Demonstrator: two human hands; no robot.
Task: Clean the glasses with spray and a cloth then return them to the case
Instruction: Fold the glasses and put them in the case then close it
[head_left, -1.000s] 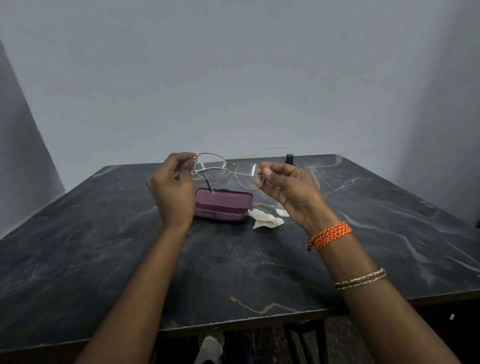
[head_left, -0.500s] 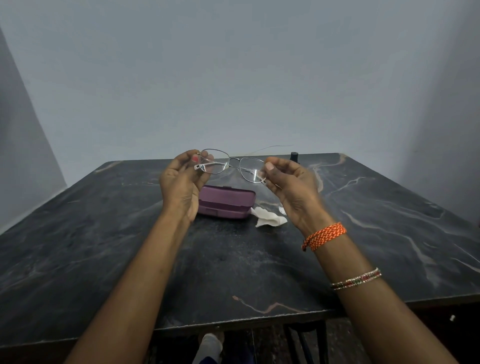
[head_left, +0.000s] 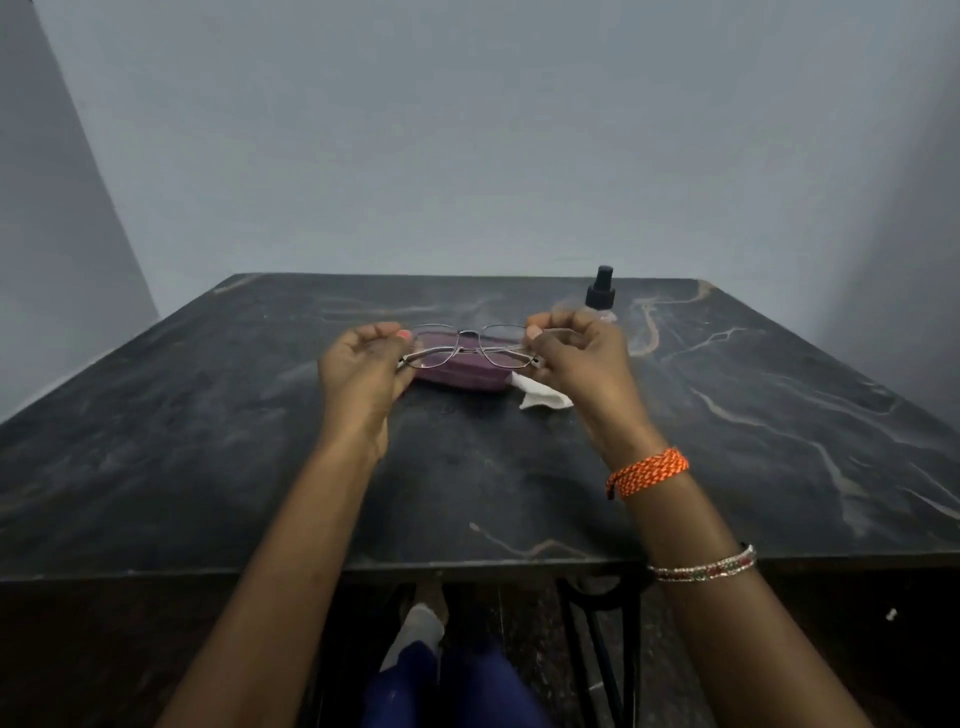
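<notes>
Glasses (head_left: 470, 347) held in the air over the purple case (head_left: 457, 371), one pair, wire frame. Head view: left hand (head_left: 363, 371) pinches the left end of the frame, right hand (head_left: 576, 358) pinches the right end, remaining fingers curled in. Case looks shut. Count: one case, one white cloth (head_left: 543, 397) just beside it, one spray bottle (head_left: 601, 296) behind the right hand, all on the dark table (head_left: 208, 441). Judged step: cannot tell whether cleaning is done. If not, a hand must free up for the bottle.
</notes>
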